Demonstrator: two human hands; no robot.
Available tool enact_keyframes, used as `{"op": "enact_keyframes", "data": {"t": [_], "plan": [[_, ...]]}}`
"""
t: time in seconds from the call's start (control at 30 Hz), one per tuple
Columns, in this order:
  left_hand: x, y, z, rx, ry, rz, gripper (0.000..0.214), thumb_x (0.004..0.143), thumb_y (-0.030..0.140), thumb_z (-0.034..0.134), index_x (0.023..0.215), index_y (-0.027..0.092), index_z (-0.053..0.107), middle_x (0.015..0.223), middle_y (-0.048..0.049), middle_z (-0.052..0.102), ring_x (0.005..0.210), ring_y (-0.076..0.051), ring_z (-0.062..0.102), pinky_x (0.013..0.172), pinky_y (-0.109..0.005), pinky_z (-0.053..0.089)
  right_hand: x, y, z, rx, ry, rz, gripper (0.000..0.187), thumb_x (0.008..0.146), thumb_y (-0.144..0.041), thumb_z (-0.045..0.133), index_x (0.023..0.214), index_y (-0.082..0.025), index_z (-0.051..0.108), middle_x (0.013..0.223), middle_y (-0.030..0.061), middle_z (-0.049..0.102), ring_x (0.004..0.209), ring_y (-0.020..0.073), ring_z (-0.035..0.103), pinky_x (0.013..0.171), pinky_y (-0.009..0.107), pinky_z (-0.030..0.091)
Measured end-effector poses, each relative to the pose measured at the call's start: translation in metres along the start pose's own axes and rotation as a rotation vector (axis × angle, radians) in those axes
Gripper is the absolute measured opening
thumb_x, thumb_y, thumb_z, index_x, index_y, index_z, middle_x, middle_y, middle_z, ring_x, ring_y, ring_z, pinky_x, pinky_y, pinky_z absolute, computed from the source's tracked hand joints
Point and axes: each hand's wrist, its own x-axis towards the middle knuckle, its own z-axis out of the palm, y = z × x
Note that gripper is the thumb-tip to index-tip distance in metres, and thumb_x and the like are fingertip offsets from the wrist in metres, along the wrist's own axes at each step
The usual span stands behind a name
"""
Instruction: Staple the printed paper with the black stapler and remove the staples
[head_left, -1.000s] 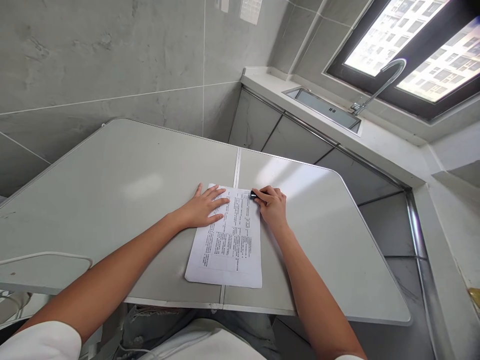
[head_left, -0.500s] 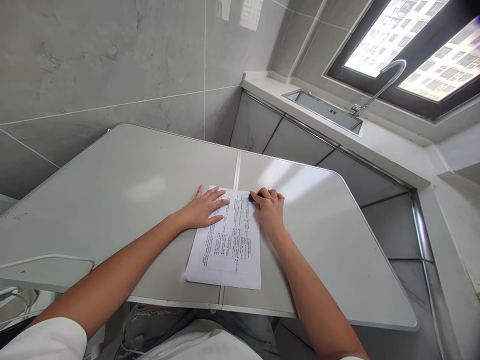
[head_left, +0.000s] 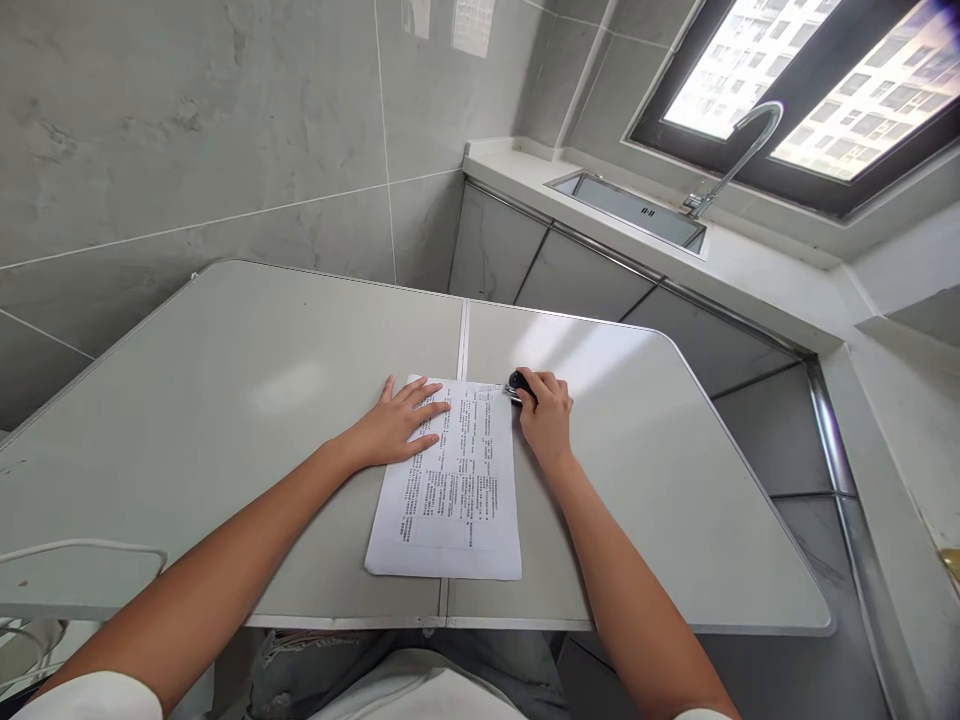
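Observation:
Printed sheets of paper (head_left: pixel 450 535) lie on the table across its middle seam. My left hand (head_left: pixel 401 425) rests flat on the upper left of the paper with its fingers spread. At the paper's upper right corner, my right hand (head_left: pixel 546 412) is wrapped round a small black stapler (head_left: pixel 519 382) with silvery metal jaws. The stapler's front end is at the edge of the paper; whether its jaws touch the sheet I cannot tell. My right palm and fingers hide its rear part.
The pale folding table (head_left: pixel 637 500) has a metal rim and a centre seam. A white cable (head_left: pixel 82 546) lies at the left front edge. Beyond the table stand a counter with a sink (head_left: pixel 634 212), a curved faucet (head_left: pixel 739 160) and a window. A tiled wall rises behind.
The stapler's head has shifted off the paper's corner to its right edge, and its metal jaws now show. My left hand stays on the paper. The view has shifted slightly.

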Motion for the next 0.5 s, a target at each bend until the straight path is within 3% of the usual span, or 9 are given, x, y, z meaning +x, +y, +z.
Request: {"op": "enact_keyframes", "data": {"t": [0.17, 0.3, 0.4, 0.5], "plan": [[0.000, -0.001, 0.001, -0.003, 0.003, 0.005, 0.054, 0.103, 0.051, 0.048, 0.153, 0.033, 0.049, 0.170, -0.0094, 0.033, 0.159, -0.038, 0.021, 0.122, -0.076, 0.005, -0.001, 0.001, -0.001, 0.021, 0.002, 0.036, 0.035, 0.100, -0.027, 0.048, 0.132, -0.025, 0.063, 0.122, 0.0105, 0.066, 0.113, 0.0307, 0.053, 0.094, 0.045, 0.041], [0.000, -0.002, 0.000, -0.006, 0.008, 0.004, 0.051, 0.104, 0.050, 0.046, 0.153, 0.034, 0.049, 0.169, -0.0089, 0.034, 0.159, -0.038, 0.022, 0.123, -0.075, 0.006, -0.002, 0.006, -0.001, -0.040, -0.042, 0.109, 0.042, 0.091, -0.021, 0.054, 0.133, -0.022, 0.059, 0.120, 0.0125, 0.065, 0.111, 0.0322, 0.053, 0.091, 0.044, 0.042], [0.000, -0.002, 0.000, -0.015, 0.019, 0.002, 0.050, 0.104, 0.050, 0.047, 0.152, 0.035, 0.050, 0.169, -0.0080, 0.035, 0.158, -0.037, 0.022, 0.123, -0.075, 0.006, -0.001, 0.011, -0.004, -0.066, -0.059, 0.180, 0.034, 0.087, -0.017, 0.054, 0.120, -0.021, 0.063, 0.110, 0.0120, 0.066, 0.101, 0.0309, 0.054, 0.082, 0.041, 0.041], [-0.001, -0.002, 0.001, -0.019, 0.028, 0.000, 0.050, 0.104, 0.050, 0.047, 0.151, 0.035, 0.051, 0.168, -0.0081, 0.036, 0.158, -0.038, 0.023, 0.123, -0.075, 0.007, 0.000, 0.014, -0.012, -0.118, 0.021, 0.195, 0.024, 0.085, -0.015, 0.052, 0.106, -0.020, 0.063, 0.103, 0.0118, 0.067, 0.098, 0.0307, 0.054, 0.079, 0.040, 0.038]]}}
